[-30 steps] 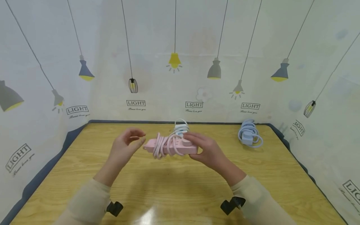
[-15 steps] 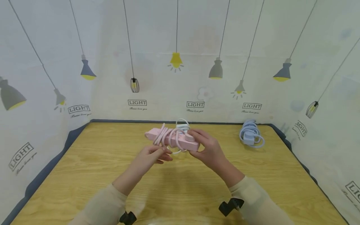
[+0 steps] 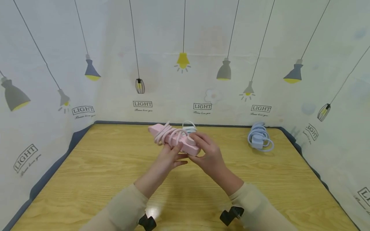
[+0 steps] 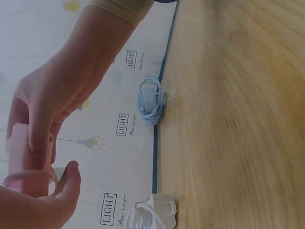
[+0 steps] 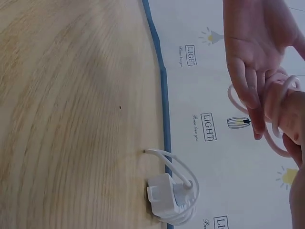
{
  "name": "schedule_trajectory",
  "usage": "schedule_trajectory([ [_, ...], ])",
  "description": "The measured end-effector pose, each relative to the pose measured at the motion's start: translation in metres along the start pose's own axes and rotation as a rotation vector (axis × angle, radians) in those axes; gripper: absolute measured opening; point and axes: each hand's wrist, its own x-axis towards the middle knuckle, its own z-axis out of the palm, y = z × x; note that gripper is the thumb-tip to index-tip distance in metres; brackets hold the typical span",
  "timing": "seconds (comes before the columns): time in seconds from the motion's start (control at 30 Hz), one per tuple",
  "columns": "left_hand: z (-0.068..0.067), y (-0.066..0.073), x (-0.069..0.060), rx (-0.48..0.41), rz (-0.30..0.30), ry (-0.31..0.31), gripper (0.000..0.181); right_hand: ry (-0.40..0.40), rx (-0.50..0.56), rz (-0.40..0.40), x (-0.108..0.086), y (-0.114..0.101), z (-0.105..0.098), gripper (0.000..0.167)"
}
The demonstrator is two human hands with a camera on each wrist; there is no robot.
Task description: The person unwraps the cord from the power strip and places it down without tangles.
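Note:
A pink power strip wound with its pale pink cord is held above the table, its left end tilted away. My right hand grips the near right end, fingers over a round plug on top and thumb below. My left hand is under the strip's middle, thumb against its near side and the other fingers stretched out below. In the right wrist view those left fingers look nearly straight beside the cord loops. The right hand hides part of the strip in the left wrist view.
Behind the strip, a white block with a coiled white cord stands near the table's back edge. A light blue coiled cord with a blocky end lies at the back right. Lamp-printed cloth walls surround the wooden table.
My left hand has come rightward from beside the strip's left end to beneath its middle. The strip has turned, its left end now farther up and away; my right hand keeps its grip.

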Motion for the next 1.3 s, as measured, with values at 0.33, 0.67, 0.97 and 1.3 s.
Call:
schedule_trajectory([
  [0.33,-0.009,0.003,0.002,-0.030,0.052,0.102,0.051,-0.226,0.130,0.002,-0.006,-0.005,-0.005,0.062],
  [0.67,-0.003,-0.002,-0.003,-0.030,0.050,0.094,0.052,-0.183,-0.023,-0.052,-0.004,-0.013,0.000,0.043],
  [0.97,0.006,-0.002,-0.004,0.017,0.095,0.122,0.049,-0.152,-0.131,-0.051,0.002,-0.021,0.010,0.058],
  [1.3,0.009,-0.004,-0.006,0.053,0.099,0.143,0.047,-0.114,-0.107,-0.151,0.005,-0.019,0.014,0.048],
])
